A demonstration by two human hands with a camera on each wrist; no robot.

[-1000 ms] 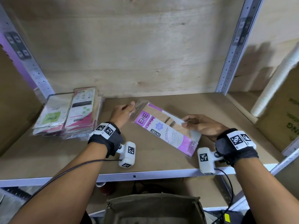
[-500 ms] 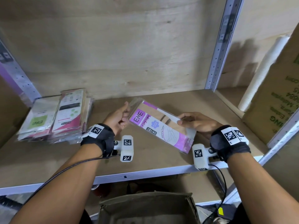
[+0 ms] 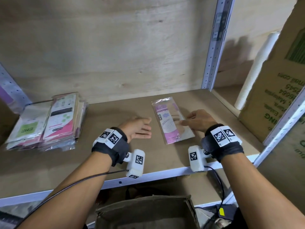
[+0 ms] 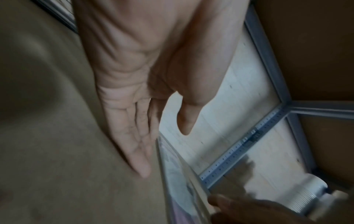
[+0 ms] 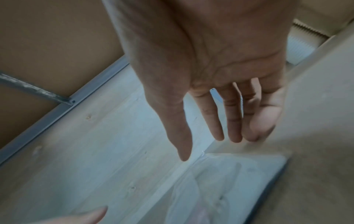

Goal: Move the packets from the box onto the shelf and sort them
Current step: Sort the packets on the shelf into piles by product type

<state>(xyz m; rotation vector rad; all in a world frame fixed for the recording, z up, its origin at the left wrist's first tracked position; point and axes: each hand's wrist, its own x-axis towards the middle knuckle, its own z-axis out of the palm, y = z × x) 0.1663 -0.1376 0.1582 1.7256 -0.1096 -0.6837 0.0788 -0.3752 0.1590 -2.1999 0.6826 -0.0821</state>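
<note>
Two stacks of packets lie at the shelf's left end. The left hand rests flat, fingers straight, holding nothing. The purple packet lies mid-shelf: light, floppy, probably slick, best pinched by an edge. The right hand hovers at its right edge, fingers loose.

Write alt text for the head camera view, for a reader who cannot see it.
A purple packet lies flat on a wooden shelf between two open hands: the left hand lies beside it, the right hand touches its right edge. A stack of packets sits at the shelf's left end, and an open cardboard box stands below the shelf.
</note>
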